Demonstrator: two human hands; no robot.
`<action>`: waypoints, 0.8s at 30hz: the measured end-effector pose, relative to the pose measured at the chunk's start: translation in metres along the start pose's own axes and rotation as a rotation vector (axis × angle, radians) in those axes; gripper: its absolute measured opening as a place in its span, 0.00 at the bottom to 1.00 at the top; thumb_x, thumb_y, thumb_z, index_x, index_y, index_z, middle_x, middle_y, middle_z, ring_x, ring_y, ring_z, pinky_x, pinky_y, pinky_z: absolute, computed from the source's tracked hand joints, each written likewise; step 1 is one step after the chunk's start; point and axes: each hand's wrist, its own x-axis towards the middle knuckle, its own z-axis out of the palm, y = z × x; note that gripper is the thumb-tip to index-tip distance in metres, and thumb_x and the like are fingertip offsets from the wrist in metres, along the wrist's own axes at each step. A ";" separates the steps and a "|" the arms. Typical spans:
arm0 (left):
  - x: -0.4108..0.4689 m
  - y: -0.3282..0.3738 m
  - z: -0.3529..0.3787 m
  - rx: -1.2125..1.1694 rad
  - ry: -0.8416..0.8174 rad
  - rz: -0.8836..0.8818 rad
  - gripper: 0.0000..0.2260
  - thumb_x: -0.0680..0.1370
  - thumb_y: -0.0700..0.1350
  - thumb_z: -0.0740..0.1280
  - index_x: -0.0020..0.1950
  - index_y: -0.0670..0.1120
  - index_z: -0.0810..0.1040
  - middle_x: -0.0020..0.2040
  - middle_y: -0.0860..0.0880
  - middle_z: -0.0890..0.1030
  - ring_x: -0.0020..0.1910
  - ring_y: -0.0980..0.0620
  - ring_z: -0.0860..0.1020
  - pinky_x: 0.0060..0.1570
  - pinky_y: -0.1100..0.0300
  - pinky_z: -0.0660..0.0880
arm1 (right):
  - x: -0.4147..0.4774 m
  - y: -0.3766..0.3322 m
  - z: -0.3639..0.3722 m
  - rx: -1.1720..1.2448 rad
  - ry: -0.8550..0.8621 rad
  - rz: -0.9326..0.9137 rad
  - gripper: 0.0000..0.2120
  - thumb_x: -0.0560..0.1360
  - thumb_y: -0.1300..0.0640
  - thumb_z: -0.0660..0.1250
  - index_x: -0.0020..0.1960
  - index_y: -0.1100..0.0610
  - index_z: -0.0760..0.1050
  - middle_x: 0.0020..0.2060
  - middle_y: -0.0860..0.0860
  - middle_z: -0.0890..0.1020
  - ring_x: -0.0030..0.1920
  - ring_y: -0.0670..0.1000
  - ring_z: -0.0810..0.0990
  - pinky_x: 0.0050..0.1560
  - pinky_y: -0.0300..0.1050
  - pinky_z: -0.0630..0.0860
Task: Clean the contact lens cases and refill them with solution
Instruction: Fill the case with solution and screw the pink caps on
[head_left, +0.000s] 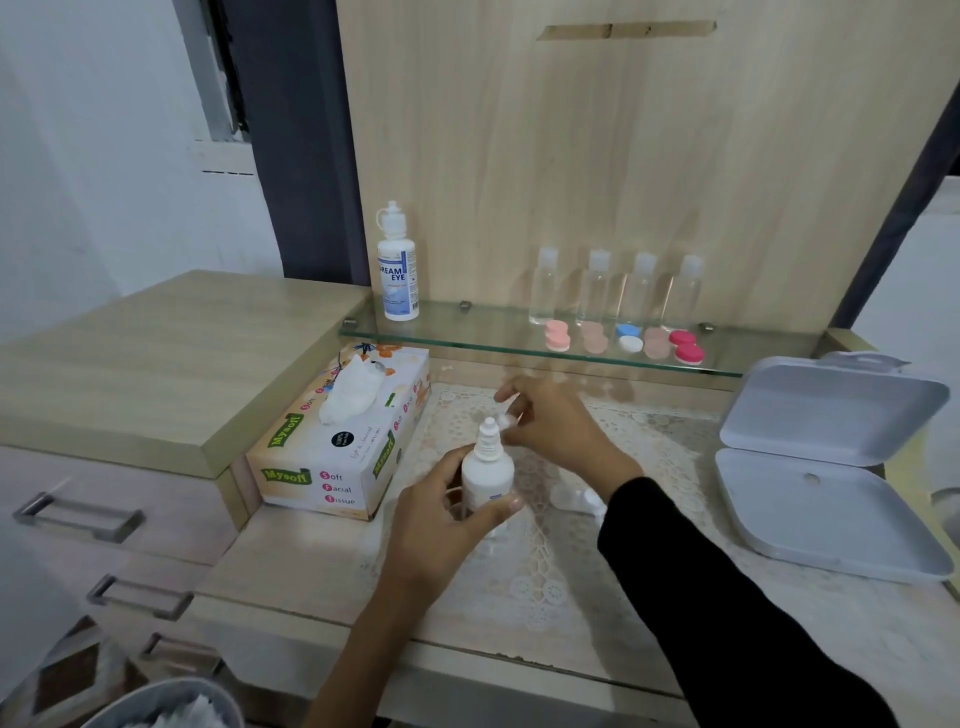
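Over the tabletop, my left hand wraps the upright solution bottle, its nozzle bare. The clear lens case lies just right of it, under my right wrist, so I'd tip rightward. My right hand pinches the cap in its fingertips.

Glossy glass shelf, matt wood-grain desk

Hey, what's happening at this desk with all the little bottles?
The person's left hand grips a white solution bottle upright over the lace mat, while the right hand pinches a small white cap beside its nozzle. What looks like a clear lens case lies on the mat; coloured cases sit on the glass shelf behind.
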 end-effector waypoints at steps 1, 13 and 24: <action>0.000 0.000 0.000 0.005 -0.002 0.005 0.22 0.68 0.46 0.77 0.60 0.56 0.76 0.50 0.64 0.81 0.50 0.63 0.79 0.46 0.72 0.73 | 0.003 0.005 0.008 -0.075 0.004 -0.012 0.16 0.69 0.62 0.74 0.55 0.53 0.76 0.43 0.47 0.80 0.41 0.48 0.78 0.41 0.41 0.73; 0.000 0.002 0.000 -0.035 -0.028 0.011 0.26 0.64 0.57 0.77 0.60 0.57 0.75 0.53 0.62 0.81 0.52 0.61 0.79 0.48 0.69 0.74 | -0.027 0.025 -0.002 0.104 0.149 -0.005 0.23 0.68 0.50 0.77 0.61 0.48 0.77 0.51 0.44 0.81 0.49 0.46 0.77 0.50 0.42 0.73; -0.001 0.001 -0.001 -0.129 -0.061 -0.013 0.23 0.65 0.48 0.74 0.57 0.58 0.73 0.52 0.65 0.80 0.53 0.63 0.79 0.48 0.72 0.73 | -0.115 0.079 -0.032 0.378 0.181 0.147 0.25 0.66 0.54 0.78 0.62 0.52 0.79 0.57 0.41 0.80 0.57 0.32 0.76 0.49 0.24 0.70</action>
